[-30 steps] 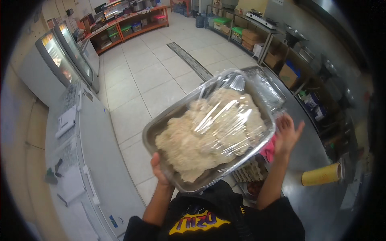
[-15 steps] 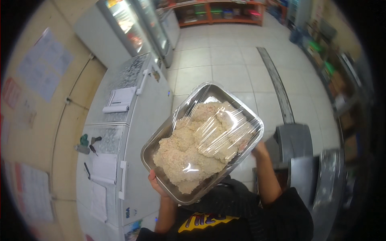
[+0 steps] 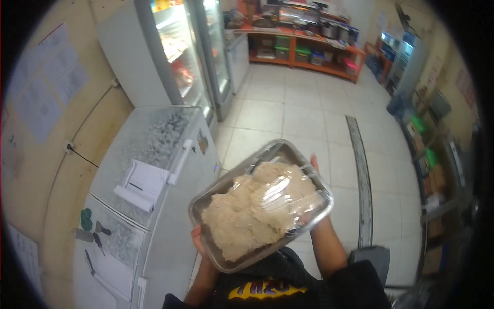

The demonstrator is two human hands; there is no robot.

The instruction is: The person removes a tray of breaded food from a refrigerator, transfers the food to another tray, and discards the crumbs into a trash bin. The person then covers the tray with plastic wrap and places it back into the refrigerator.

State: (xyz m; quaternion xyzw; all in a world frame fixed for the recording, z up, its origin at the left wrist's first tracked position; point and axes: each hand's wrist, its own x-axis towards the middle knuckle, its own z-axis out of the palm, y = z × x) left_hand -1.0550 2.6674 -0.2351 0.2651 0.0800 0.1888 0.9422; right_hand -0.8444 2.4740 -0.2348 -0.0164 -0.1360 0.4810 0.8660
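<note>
A rectangular metal tray [image 3: 224, 181] is held in front of my body, tilted with one corner toward the far right. In it lie several pale, crumb-coated pieces of food [image 3: 242, 216], possibly breaded meat, under shiny clear plastic wrap [image 3: 278, 193]. My left hand [image 3: 198, 240] grips the near left side, its thumb at the rim and its other fingers hidden beneath. On the right side, my right hand [image 3: 314, 164] supports the tray, fingertips showing past the rim and the palm mostly hidden behind it.
A white chest freezer [image 3: 175, 226] stands to my left, bearing a notepad [image 3: 141, 183] and small tools. Beyond it are lit glass-door fridges [image 3: 177, 56]. An orange shelf counter [image 3: 293, 46] is at the back. Shelving [image 3: 429, 170] lines the right; a dark floor strip [image 3: 363, 190] runs ahead.
My view has tilted up, showing more of the back counter. The tray sits lower in view, still in both hands. My right fingertips now show above its right rim.
</note>
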